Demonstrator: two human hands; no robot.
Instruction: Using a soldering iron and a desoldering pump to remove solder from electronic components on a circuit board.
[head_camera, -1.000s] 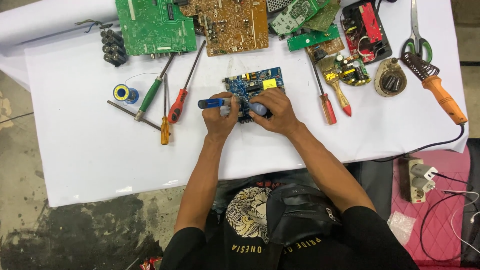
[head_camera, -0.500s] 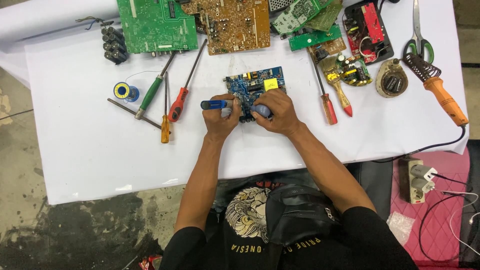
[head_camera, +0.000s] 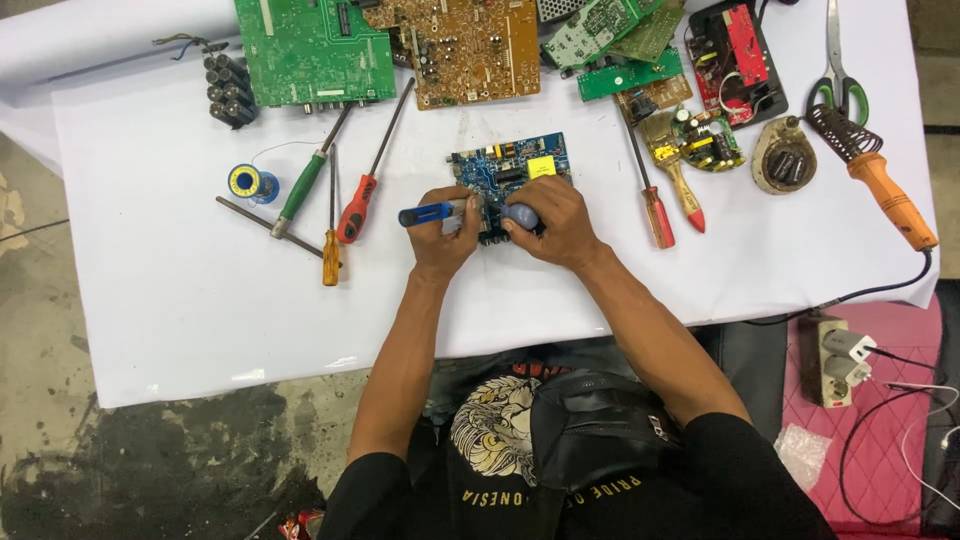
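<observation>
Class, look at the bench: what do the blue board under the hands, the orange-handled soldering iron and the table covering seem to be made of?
Blue circuit board: likely rigid laminate with a glossy blue coating, studded with small components.
Soldering iron: orange handle looks like smooth moulded plastic; the dark coiled front end looks like dulled metal.
Table covering: matte white sheet, creased at the edges; paper or thin cloth, hard to tell.

packages: we see none | screens: none | signs: none | labels: one small yellow rectangular label (head_camera: 541, 166) on the blue circuit board (head_camera: 500, 160), near its upper right corner
</observation>
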